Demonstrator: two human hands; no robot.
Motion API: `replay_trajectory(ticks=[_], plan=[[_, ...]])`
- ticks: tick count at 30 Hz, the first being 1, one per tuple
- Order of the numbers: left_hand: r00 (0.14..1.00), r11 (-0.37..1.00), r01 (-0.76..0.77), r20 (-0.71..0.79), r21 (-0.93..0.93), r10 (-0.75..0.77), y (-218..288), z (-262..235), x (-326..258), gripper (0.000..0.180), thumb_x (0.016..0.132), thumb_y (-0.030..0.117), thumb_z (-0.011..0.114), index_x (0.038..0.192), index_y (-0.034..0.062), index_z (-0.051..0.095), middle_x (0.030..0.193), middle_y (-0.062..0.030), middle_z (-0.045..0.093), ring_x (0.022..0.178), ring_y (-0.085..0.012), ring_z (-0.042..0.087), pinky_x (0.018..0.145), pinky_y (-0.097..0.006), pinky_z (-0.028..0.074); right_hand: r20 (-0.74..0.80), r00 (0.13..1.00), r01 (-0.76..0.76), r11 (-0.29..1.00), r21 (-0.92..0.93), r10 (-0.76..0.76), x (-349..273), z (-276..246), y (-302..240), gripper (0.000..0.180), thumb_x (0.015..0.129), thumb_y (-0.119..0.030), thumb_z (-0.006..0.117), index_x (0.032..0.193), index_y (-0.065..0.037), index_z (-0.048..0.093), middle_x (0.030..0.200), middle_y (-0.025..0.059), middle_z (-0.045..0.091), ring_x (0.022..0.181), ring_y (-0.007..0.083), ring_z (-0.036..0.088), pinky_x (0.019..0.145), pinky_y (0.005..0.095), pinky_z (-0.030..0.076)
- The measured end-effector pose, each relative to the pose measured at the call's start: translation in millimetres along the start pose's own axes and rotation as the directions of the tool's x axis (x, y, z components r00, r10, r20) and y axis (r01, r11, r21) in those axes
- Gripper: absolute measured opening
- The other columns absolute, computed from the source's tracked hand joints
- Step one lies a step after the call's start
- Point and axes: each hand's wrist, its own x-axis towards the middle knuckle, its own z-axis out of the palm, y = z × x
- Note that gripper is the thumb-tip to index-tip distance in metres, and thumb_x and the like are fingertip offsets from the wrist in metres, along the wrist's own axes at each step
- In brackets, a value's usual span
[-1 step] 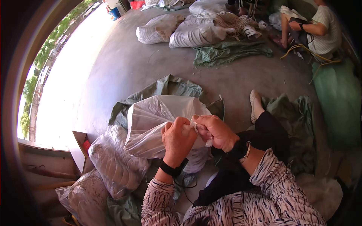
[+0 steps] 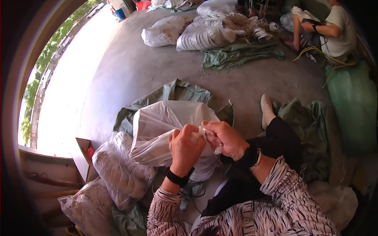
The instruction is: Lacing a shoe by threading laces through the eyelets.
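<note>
A clear plastic bag (image 2: 151, 135) with pale contents I cannot make out lies in front of me, its gathered neck drawn toward my body. My left hand (image 2: 186, 147) is closed on that twisted plastic, fingers curled in. Close against it, my right hand (image 2: 227, 139) pinches the same bag neck, thumb on top, and a small end of plastic shows below the fingers. Under the bag's far side spreads a green woven sack (image 2: 173, 91). Another filled clear bag (image 2: 122, 169) leans at its left.
A further filled bag (image 2: 88, 204) lies at lower left beside an open box (image 2: 82, 157). Green sacking (image 2: 305, 129) is heaped at my right. Across the floor are white bundles (image 2: 204, 35), cords (image 2: 246, 25), a green cloth (image 2: 240, 55) and a seated person (image 2: 338, 35).
</note>
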Motion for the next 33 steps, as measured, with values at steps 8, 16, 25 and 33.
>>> replay_trajectory(ticks=[8, 16, 25, 33], plan=[[0.915, 0.47, 0.396, 0.385, -0.789, -0.123, -19, -27, 0, 0.019, 0.087, 0.009, 0.056, 0.104, 0.0016, 0.06, 0.094, 0.0, 0.059, 0.088, -0.0063, 0.052, 0.08, -0.022, 0.042, 0.096, 0.989, 0.134, 0.946, -0.295, -0.11, 1, -8, -29, 0.035, 0.092, -0.028, 0.054, 0.061, -0.011, 0.05, 0.049, -0.0048, 0.038, 0.041, 0.0045, 0.032, 0.04, 0.0227, 0.024], [0.973, 0.759, 0.187, 0.227, -0.624, -0.054, -22, -13, -10, 0.011, 0.085, 0.002, 0.056, 0.096, 0.0003, 0.058, 0.084, 0.0, 0.059, 0.076, -0.0057, 0.054, 0.07, -0.02, 0.044, 0.437, 0.611, 0.575, -0.01, -0.818, -0.66, -7, 6, -39, 0.035, 0.086, -0.04, 0.058, 0.089, -0.005, 0.057, 0.066, 0.0122, 0.06, 0.059, 0.0336, 0.057, 0.059, 0.0425, 0.044], [0.998, 0.792, 0.065, 0.049, -0.607, -0.045, -29, -2, -17, 0.011, 0.078, -0.004, 0.06, 0.088, 0.0009, 0.058, 0.083, -0.0019, 0.059, 0.076, -0.0094, 0.054, 0.071, -0.024, 0.045, 0.41, 0.879, 0.454, 0.164, -0.876, -0.243, -4, 4, -25, 0.032, 0.08, -0.036, 0.065, 0.076, -0.005, 0.06, 0.069, 0.0159, 0.061, 0.066, 0.034, 0.06, 0.059, 0.0399, 0.045], [0.983, 0.661, 0.179, 0.151, -0.728, -0.1, -26, -12, -14, 0.011, 0.079, -0.003, 0.062, 0.089, 0.0012, 0.057, 0.088, -0.0022, 0.059, 0.082, -0.009, 0.054, 0.077, -0.023, 0.044, 0.403, 0.901, 0.385, 0.724, -0.573, -0.16, 4, -3, -11, 0.024, 0.088, -0.025, 0.06, 0.076, -0.005, 0.059, 0.064, 0.004, 0.059, 0.058, 0.0137, 0.057, 0.053, 0.0293, 0.043]])
